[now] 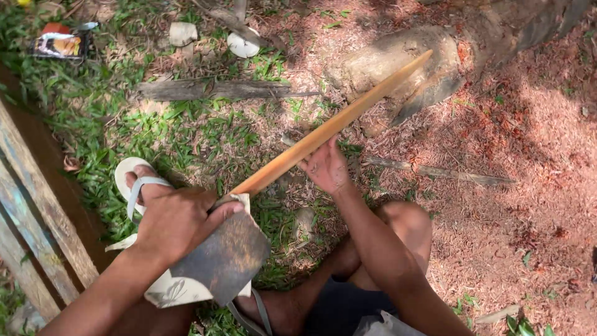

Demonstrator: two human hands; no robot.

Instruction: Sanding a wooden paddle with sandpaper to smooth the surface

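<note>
Your left hand (177, 221) is closed around the top of a broad dark blade (224, 258), thumb lying along its upper edge, right where the blade meets the long wooden stick (329, 129). Your right hand (326, 167) sits further up the stick, just under its middle, fingers loosely curled against the underside; cannot tell if it grips fully. The stick is smooth, pale orange-tan, straight and tapering, slanting up and away from the blade to a tip that ends over a big grey tree root (398, 65). Blade is flat, roughly rectangular, rust-mottled metal with a worn sheen. Left of the stick, your foot wears a white sandal (130, 180) on patchy grass. Right of the stick, the ground is reddish sawdust and chips. A weathered grey plank (211, 90) lies beyond the stick on the grass.
</note>
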